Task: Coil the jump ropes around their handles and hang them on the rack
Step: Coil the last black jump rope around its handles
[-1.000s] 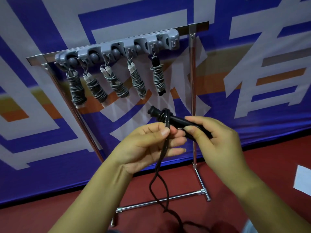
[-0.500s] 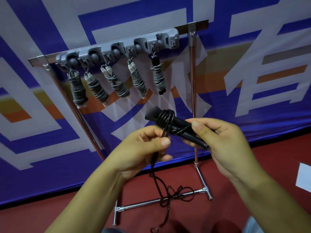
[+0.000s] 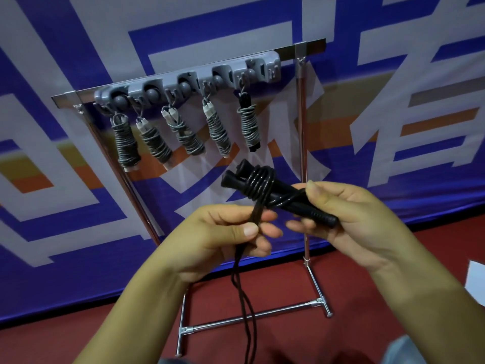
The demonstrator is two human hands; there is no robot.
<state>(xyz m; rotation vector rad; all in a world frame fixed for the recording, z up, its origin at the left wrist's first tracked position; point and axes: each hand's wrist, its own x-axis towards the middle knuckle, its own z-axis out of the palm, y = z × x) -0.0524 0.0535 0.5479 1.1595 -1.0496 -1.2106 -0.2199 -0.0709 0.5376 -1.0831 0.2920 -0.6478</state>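
Blue and white banner cloth (image 3: 78, 232) fills the wall behind the chrome rack (image 3: 301, 143), whose grey hook bar (image 3: 183, 85) already carries five coiled ropes (image 3: 249, 127); its rightmost hook looks free, though I cannot be sure from here. In front of it my right hand (image 3: 354, 222) grips the paired black handles (image 3: 296, 203) near their lower end, tilted up to the left, with a few turns of black cord (image 3: 259, 179) wound round their upper half. My left hand (image 3: 220, 240) pinches the doubled loose cord between thumb and fingers just below the handles; the rest trails down out of view. I judge the coiling step barely begun. Next I need to feed the cord over the handles under even tension, laying turns side by side.
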